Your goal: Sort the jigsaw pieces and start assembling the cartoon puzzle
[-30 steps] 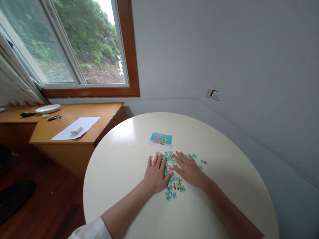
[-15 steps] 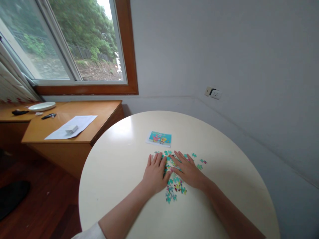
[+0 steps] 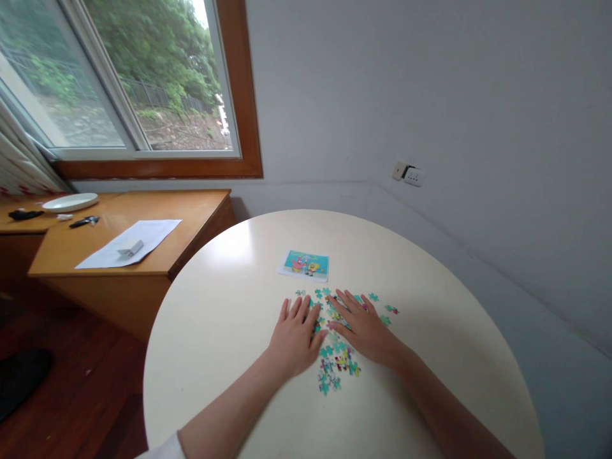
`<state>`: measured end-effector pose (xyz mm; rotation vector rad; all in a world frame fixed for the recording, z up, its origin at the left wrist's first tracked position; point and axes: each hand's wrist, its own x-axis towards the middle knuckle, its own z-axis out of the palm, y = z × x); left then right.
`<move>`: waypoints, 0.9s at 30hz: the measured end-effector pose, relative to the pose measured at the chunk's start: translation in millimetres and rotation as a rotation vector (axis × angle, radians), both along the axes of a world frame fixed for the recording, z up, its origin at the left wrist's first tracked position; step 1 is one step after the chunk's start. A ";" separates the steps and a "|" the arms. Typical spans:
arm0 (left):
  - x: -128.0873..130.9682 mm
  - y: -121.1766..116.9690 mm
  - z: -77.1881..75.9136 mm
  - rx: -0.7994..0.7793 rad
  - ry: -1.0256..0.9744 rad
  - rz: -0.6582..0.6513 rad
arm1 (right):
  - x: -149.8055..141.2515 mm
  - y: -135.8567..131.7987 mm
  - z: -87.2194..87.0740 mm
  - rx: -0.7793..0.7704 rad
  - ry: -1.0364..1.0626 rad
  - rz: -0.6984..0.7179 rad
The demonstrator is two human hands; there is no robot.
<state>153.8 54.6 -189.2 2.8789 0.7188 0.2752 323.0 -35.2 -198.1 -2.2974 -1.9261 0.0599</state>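
Loose jigsaw pieces [image 3: 340, 362], mostly teal with some pink and yellow, lie scattered in the middle of a round white table [image 3: 220, 306]. My left hand [image 3: 297, 336] rests flat over the left side of the pile, fingers apart. Palm down with spread fingers, my right hand [image 3: 362, 326] covers pieces on the right side. The two thumbs nearly meet above the pieces, and neither hand grips anything. Beyond the fingertips lies a picture card [image 3: 305, 265] with pink and yellow cartoon figures on teal. Pieces under both palms are hidden.
To the left stands a wooden desk [image 3: 191, 207] holding a white plate [image 3: 71, 203], a paper sheet [image 3: 155, 234] with a small white box [image 3: 130, 248], and a dark object [image 3: 85, 221]. A wall socket [image 3: 414, 176] sits behind the table, and a window is at upper left.
Both hands shift slightly over the pieces, staying flat and spread. The card stays where it was on the table. The camera view has turned a little to the right.
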 end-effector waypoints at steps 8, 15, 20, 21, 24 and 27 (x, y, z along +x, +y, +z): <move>2.6 12.6 10.8 -0.030 -0.037 0.059 | -0.6 1.1 2.6 0.028 -0.002 0.000; 0.1 23.0 8.0 -0.056 0.035 0.070 | 2.6 1.5 1.0 0.077 0.010 0.010; -3.1 29.5 18.0 -0.106 -0.045 0.087 | 6.3 2.8 -0.4 0.102 -0.001 -0.017; -4.3 31.6 20.4 -0.116 -0.074 0.095 | 7.9 3.2 -0.7 0.116 -0.004 -0.020; -8.2 39.0 23.9 -0.146 -0.138 0.119 | 11.0 4.0 1.1 0.146 -0.009 -0.056; -10.5 46.8 20.5 -0.211 -0.210 0.145 | 3.0 3.9 7.9 0.123 -0.008 -0.111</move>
